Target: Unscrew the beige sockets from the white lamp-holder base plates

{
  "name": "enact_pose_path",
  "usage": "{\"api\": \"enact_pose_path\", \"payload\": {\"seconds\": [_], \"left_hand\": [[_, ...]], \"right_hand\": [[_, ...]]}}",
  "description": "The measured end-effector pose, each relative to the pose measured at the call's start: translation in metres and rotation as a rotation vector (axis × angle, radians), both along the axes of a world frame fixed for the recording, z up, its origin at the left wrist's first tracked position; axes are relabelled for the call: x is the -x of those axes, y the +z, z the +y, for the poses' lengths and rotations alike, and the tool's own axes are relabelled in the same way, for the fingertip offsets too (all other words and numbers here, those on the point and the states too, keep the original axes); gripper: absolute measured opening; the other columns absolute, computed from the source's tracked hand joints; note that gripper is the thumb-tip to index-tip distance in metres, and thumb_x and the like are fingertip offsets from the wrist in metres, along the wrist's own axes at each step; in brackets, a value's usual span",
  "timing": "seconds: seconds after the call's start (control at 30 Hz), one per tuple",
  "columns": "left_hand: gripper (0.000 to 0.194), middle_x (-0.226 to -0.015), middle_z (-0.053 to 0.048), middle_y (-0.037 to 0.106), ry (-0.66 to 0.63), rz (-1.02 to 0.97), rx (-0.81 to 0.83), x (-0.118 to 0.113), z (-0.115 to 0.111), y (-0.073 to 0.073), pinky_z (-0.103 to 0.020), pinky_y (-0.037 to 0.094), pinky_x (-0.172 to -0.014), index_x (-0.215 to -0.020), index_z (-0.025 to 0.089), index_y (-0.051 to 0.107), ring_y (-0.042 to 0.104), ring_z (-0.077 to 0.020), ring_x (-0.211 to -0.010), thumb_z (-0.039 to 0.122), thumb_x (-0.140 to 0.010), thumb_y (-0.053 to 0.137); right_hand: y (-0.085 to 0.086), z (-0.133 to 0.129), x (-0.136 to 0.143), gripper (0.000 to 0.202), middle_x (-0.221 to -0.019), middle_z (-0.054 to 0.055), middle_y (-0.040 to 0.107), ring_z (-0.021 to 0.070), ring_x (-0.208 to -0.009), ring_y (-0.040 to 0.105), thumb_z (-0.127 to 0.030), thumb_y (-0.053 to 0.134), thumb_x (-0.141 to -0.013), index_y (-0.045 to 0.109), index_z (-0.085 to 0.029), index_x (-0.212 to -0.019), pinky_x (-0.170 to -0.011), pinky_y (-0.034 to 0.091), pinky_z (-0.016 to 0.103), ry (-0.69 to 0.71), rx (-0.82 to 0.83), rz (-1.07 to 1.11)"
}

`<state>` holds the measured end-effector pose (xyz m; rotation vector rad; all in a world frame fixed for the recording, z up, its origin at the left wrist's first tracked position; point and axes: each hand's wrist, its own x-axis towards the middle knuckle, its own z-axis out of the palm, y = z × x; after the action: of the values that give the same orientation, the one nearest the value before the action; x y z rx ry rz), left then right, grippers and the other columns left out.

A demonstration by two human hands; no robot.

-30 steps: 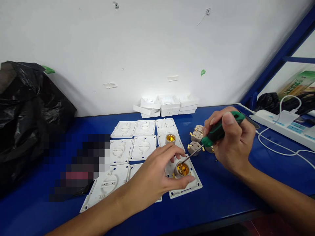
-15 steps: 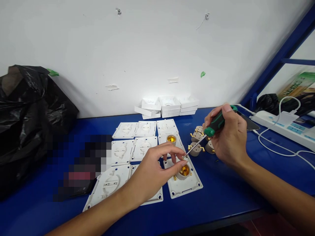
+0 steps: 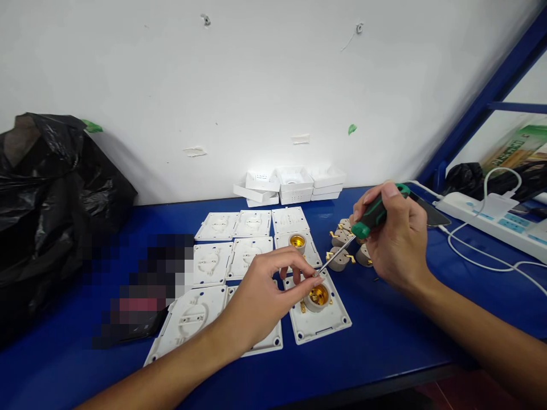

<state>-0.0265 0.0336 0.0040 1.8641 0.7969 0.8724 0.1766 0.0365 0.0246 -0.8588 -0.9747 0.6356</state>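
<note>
In the head view, my right hand (image 3: 395, 236) is wrapped round the green and black handle of a screwdriver (image 3: 371, 219). Its metal shaft slants down and left to the fingertips of my left hand (image 3: 273, 290). Thumb and forefinger of that hand are pinched at the screwdriver's tip; whatever small piece lies between them is hidden. Just below is a round lamp socket (image 3: 317, 297) with a brass-coloured inside, sitting on a white square plate (image 3: 331, 319). Another lamp socket (image 3: 298, 243) sits on a plate behind the left hand.
Several white plates (image 3: 209, 263) lie in rows to the left. Loose grey sockets with brass tabs (image 3: 339, 259) stand beyond the screwdriver. White boxes (image 3: 294, 185) are stacked by the wall. A power strip (image 3: 504, 219) with cables is at right, a black bag (image 3: 55, 210) at left.
The screwdriver and both pinching fingertips have shifted slightly left. The left fingertips sit a little further from the socket's opening, showing more of its inside.
</note>
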Motion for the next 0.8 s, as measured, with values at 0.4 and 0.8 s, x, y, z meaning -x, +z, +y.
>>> {"api": "enact_pose_path", "payload": {"seconds": [0.4, 0.8], "left_hand": [[0.020, -0.075, 0.003, 0.062, 0.010, 0.067, -0.188, 0.001, -0.002, -0.006, -0.026, 0.042, -0.063, -0.075, 0.018, 0.063, 0.056, -0.0120, -0.068, 0.009, -0.091, 0.069], [0.021, -0.079, 0.002, 0.059, 0.073, 0.181, -0.444, 0.002, 0.000, -0.014, -0.029, 0.041, -0.065, -0.079, 0.018, 0.057, 0.055, -0.0148, -0.072, 0.007, -0.094, 0.064]], "right_hand": [[-0.006, -0.004, -0.002, 0.031, -0.062, 0.000, 0.060, 0.0138, -0.051, 0.059, -0.043, 0.069, -0.095, 0.063, -0.022, -0.072, -0.043, 0.047, 0.029, -0.077, -0.256, -0.230], [-0.009, -0.010, 0.003, 0.019, -0.063, -0.001, 0.061, 0.0148, -0.051, 0.060, -0.036, 0.068, -0.097, 0.067, -0.024, -0.082, -0.041, 0.046, 0.030, -0.151, -0.396, -0.385]]}}
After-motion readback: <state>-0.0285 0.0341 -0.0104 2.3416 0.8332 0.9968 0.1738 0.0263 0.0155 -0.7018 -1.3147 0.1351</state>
